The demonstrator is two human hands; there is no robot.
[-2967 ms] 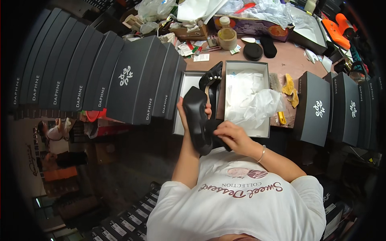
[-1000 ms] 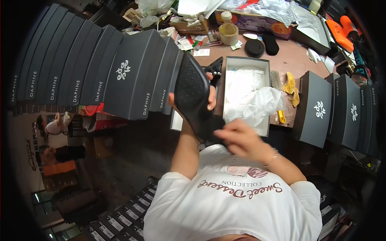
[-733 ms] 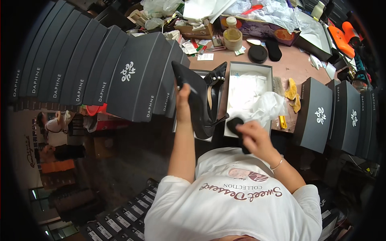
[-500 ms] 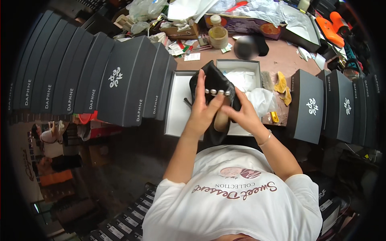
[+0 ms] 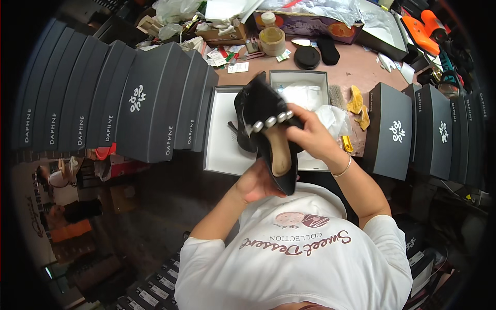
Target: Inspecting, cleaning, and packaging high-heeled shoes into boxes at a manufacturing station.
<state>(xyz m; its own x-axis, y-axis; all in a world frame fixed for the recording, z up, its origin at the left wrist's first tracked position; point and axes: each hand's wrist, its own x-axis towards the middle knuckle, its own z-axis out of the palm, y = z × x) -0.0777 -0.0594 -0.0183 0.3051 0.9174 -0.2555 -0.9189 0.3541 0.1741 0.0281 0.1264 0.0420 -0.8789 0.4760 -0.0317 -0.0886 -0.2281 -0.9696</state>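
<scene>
Both my hands hold a black high-heeled shoe with a tan insole and a row of pale round studs across the front. The shoe is insole up. My left hand grips its rear end from below. My right hand clasps its side near the studs. The shoe hangs over an open grey shoe box lined with white tissue paper. The box's lid lies open side up to the left. A dark thin heel shows over the lid, behind the shoe.
Upright dark grey shoe boxes stand in a row at the left, with more boxes at the right. On the pink table behind are a jar, black round pads, a yellow cloth, papers and plastic bags.
The shoe went from raised, sole towards me, in my left hand to insole up in both hands over the box. My right hand, earlier off the shoe with a dark pad, now grips it.
</scene>
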